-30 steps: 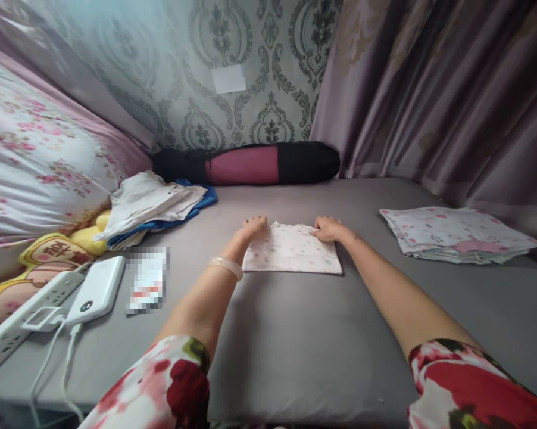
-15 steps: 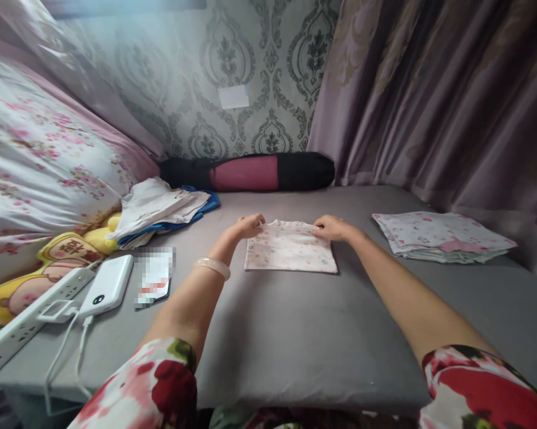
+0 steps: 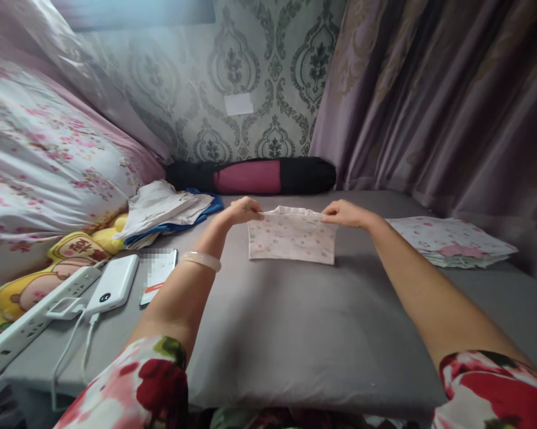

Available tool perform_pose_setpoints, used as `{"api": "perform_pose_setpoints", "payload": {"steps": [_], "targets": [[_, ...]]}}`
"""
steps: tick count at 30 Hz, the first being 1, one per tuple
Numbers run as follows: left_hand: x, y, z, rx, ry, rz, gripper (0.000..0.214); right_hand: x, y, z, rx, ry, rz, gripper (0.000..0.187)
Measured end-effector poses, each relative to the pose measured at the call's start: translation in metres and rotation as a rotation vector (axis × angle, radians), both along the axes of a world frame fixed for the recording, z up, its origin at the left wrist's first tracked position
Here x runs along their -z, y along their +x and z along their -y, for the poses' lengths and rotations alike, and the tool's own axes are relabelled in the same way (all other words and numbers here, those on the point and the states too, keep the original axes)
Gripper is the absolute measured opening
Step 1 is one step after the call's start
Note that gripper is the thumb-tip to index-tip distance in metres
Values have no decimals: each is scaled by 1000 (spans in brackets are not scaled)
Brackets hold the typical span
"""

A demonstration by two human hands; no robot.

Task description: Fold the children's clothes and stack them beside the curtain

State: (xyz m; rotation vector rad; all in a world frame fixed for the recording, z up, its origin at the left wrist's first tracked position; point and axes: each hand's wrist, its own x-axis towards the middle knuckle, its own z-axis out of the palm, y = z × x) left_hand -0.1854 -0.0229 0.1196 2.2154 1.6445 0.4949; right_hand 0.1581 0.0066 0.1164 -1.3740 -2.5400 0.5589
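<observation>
A small white shirt (image 3: pixel 292 239) with a scattered pale print hangs folded between my hands above the grey bed sheet (image 3: pixel 304 333). My left hand (image 3: pixel 246 210) pinches its top left corner, fingers closed on the cloth. At the top right corner my right hand (image 3: pixel 343 213) grips it the same way. The shirt's neckline edge curves up between the two hands. To the right lies a stack of folded printed clothes (image 3: pixel 456 238), partly behind my right forearm.
On the left are a pile of white and blue clothes (image 3: pixel 168 205), a yellow plush toy (image 3: pixel 31 286), a phone (image 3: pixel 161 271), a white power bank (image 3: pixel 114 283) and a power strip (image 3: pixel 36 322) with cables. A black and maroon roll (image 3: pixel 250 176) lies along the wall.
Both hands have raised the shirt's top edge from the sheet, so it now hangs more upright. The hands have spread slightly apart, and the view has shifted a little.
</observation>
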Motion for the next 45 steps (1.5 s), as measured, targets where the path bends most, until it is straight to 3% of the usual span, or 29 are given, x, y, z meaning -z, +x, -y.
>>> {"api": "perform_pose_setpoints", "payload": {"steps": [5, 9, 12, 21, 30, 45], "targets": [[-13, 10, -1, -113, 257, -65, 22, -17, -9, 7, 194, 290, 28, 26], [4, 18, 0, -187, 495, -140, 20, -2, -21, 16, 326, 568, 32, 26], [23, 19, 7, -157, 502, -185, 21, 17, -25, 25, 282, 633, 45, 26], [53, 10, 52, -23, 433, -169, 21, 50, -14, 65, 146, 624, 53, 22], [87, 4, 72, 96, 341, -194, 18, 79, -9, 89, 27, 569, 79, 22], [94, 8, 89, 164, 233, -285, 24, 96, -5, 111, -72, 483, 170, 31]]}}
